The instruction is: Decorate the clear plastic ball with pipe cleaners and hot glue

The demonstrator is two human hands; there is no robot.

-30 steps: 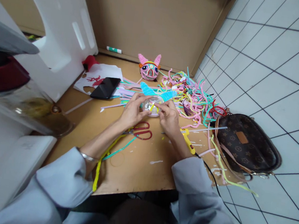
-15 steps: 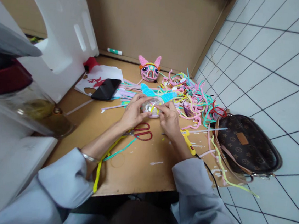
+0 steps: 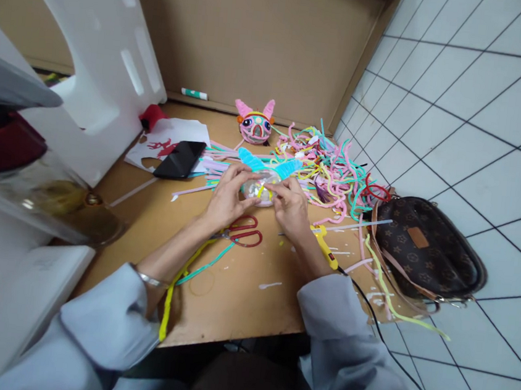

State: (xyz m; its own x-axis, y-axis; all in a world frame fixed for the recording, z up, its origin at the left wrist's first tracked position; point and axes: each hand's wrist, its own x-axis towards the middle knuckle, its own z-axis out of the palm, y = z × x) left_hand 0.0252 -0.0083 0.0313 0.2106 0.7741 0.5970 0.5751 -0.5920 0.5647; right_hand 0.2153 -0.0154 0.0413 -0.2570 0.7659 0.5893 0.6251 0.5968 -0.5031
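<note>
Between my hands is a clear plastic ball with two blue fuzzy ears at its far side and a small yellow piece on its face. My left hand grips the ball from the left, thumb at the near side. My right hand is closed at the ball's right side, its index finger pressing at the yellow piece. Red-handled scissors lie just below the ball, partly behind my left wrist. A yellow glue gun lies right of my right wrist.
A finished pink-eared head sits at the back. Tangled pipe cleaners spread right of it; a brown handbag stands at the right edge. At left are a black phone, cut paper and a clear jug. A marker lies behind.
The whole view has shifted slightly, with things on the table appearing a little further left. Both hands stay on the ball, with the right index finger still at the yellow piece.
</note>
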